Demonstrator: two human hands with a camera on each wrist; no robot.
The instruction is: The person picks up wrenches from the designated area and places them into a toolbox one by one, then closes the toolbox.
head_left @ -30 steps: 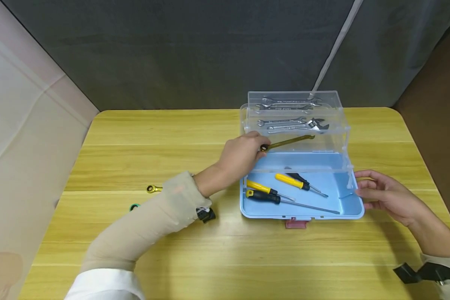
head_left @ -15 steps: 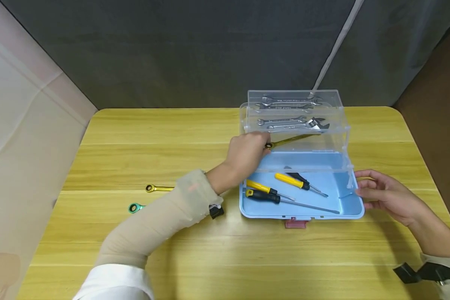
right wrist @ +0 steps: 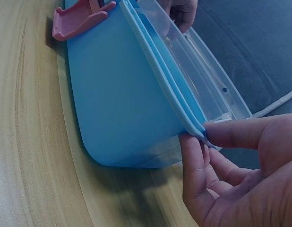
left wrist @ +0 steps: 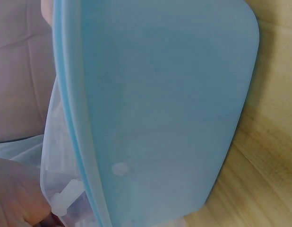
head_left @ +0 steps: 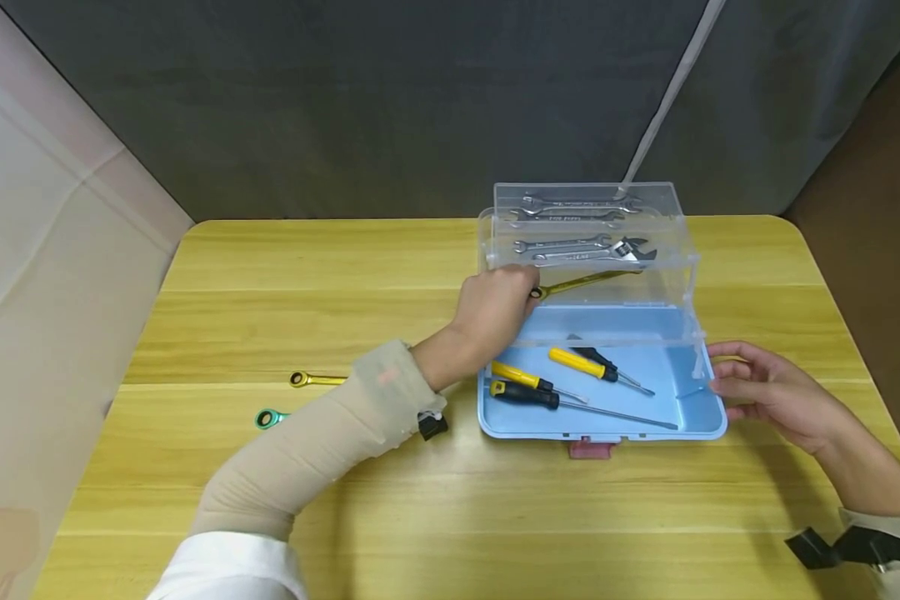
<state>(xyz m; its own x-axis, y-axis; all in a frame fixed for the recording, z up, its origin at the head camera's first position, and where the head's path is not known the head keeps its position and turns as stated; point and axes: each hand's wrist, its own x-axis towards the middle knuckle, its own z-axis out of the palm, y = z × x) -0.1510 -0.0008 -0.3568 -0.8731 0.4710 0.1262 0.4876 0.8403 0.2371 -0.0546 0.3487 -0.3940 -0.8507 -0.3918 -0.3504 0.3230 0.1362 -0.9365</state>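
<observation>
My left hand [head_left: 495, 308] grips one end of a gold ratchet wrench [head_left: 585, 282] over the lowest clear tray [head_left: 645, 293] of a blue toolbox [head_left: 525, 433]. The wrench's far end points right, reaching close under the tray above it. In the left wrist view, part of my left hand [left wrist: 16, 194] shows beside the box's end. My right hand [head_left: 776, 392] is at the box's right end; the right wrist view shows its thumb and forefinger pinching the rim [right wrist: 191, 126]. Several yellow and black screwdrivers [head_left: 521, 394] lie on the box floor.
Silver wrenches [head_left: 562, 243] and an adjustable wrench [head_left: 630, 248] lie in the upper clear trays. Left on the wooden table [head_left: 307, 292] are another gold ratchet wrench [head_left: 300, 379] and a green one [head_left: 270, 418], partly under my left forearm. A pink latch [head_left: 591, 450] hangs at the box's front.
My left hand has moved a little to the right with the gold ratchet wrench, then held nearly still. More of the green wrench shows now. My right hand has stayed at the rim.
</observation>
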